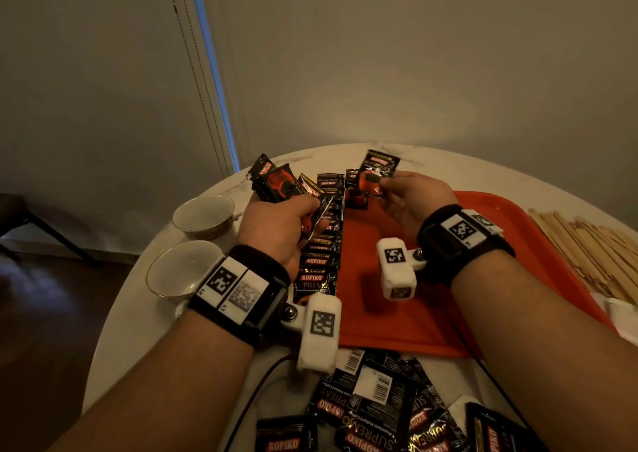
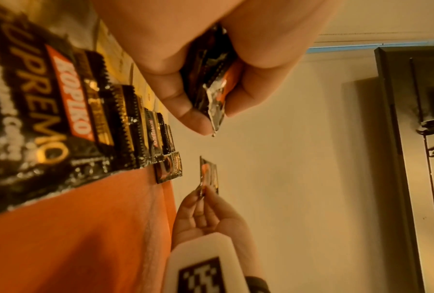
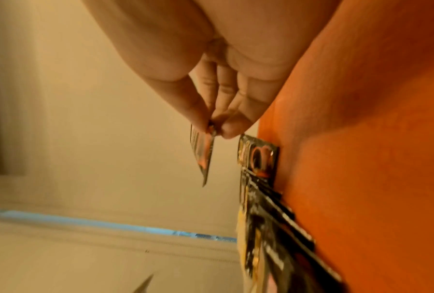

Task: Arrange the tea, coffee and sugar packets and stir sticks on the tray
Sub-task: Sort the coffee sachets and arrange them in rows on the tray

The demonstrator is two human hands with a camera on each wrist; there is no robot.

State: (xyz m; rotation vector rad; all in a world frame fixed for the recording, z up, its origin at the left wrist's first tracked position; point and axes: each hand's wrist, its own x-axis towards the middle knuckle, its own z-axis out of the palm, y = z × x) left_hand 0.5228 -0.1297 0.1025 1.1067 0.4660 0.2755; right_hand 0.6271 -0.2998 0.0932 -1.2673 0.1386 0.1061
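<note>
An orange tray (image 1: 414, 313) lies on the round white table. A row of overlapping black Kopiko coffee packets (image 1: 319, 244) runs along the tray's left side, also the row of packets (image 2: 125, 123) in the left wrist view. My left hand (image 1: 286, 224) grips a fan of several coffee packets (image 1: 279, 182) above that row; the packets in its fingers (image 2: 210, 79) show up close. My right hand (image 1: 411, 196) pinches one coffee packet (image 1: 378, 172) by its lower edge above the tray's far end, with that packet (image 3: 203, 158) hanging beside the row's end packet (image 3: 258, 156).
Two empty white cups (image 1: 203, 215) (image 1: 183, 267) stand left of the tray. Wooden stir sticks (image 1: 587, 248) lie in a pile to the right of the tray. A heap of loose coffee packets (image 1: 379, 406) covers the table's near edge. A cable (image 1: 255, 386) runs there too.
</note>
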